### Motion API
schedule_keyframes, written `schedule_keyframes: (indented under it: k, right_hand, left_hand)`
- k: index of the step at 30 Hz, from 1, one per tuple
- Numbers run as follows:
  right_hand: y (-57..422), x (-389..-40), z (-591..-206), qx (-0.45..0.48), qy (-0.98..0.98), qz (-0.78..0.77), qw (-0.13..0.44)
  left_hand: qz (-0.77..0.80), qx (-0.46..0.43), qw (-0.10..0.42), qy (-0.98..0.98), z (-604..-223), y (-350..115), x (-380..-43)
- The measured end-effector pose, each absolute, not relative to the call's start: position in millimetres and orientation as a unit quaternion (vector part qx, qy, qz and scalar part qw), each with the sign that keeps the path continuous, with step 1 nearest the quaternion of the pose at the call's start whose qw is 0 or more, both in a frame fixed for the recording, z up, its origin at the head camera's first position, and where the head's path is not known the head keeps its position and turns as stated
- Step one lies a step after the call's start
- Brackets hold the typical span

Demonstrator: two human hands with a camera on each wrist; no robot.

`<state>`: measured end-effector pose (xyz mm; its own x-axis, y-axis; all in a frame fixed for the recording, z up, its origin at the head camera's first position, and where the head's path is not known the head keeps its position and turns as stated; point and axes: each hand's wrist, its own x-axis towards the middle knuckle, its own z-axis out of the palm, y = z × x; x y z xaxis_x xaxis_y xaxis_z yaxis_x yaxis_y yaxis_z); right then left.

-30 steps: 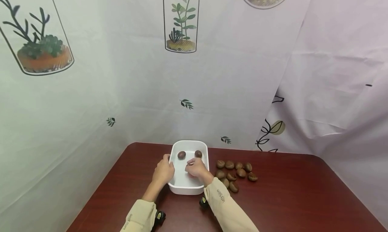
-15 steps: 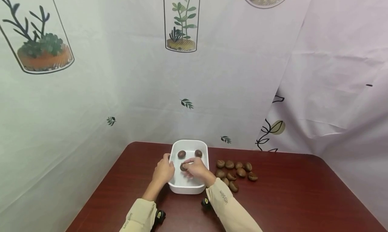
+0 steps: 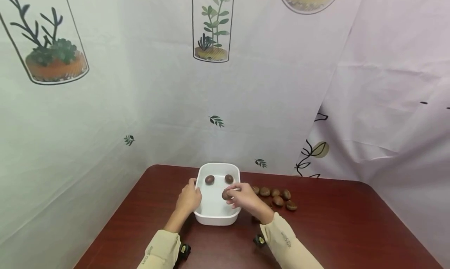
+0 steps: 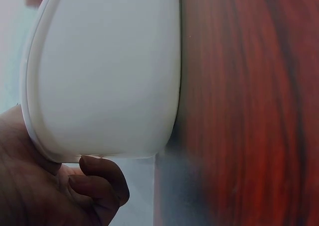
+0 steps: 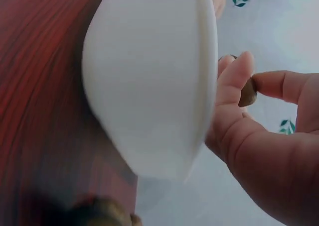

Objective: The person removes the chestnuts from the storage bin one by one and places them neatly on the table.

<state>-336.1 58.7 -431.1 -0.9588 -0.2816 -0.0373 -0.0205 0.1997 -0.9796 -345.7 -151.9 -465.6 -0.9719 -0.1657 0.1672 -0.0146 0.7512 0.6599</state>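
Observation:
In the head view, a white rectangular tray [image 3: 215,221] stands on the table with two brown chestnuts [image 3: 209,180] lying in its far half. My left hand [image 3: 188,198] holds the tray by its left side. The left wrist view has that hand [image 4: 30,171] at the rim, some fingers bent against the outer wall. Between thumb and fingers, my right hand [image 3: 244,197] pinches another chestnut [image 3: 225,194] over the tray's right part. From the right wrist, this chestnut [image 5: 247,92] appears partly hidden by the fingers, above the rim.
Several chestnuts [image 3: 278,201] lie loose on the dark red table [image 3: 337,222] right of the tray, some hidden behind my right hand and forearm. A white patterned cloth [image 3: 168,104] hangs behind the table's far edge.
My right hand has moved right with the pinched chestnut, from the tray's middle towards its right rim. My left hand keeps its hold, and the two chestnuts in the tray stay put.

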Motion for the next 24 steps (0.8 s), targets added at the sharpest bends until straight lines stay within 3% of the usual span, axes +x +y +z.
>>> schedule_keyframes:
  k: [14, 24]
  right_hand:
    - [131.3, -313.0, -422.2, -0.127, 0.749, -0.644, 0.088]
    - [198.7, -304.2, -435.0, -0.077, 0.782, -0.613, 0.082]
  left_hand:
    - [-0.348, 0.048, 0.109, -0.93, -464.0, -152.5, -346.8]
    - [-0.348, 0.051, 0.105, -0.93, -466.2, -151.9, -348.0]
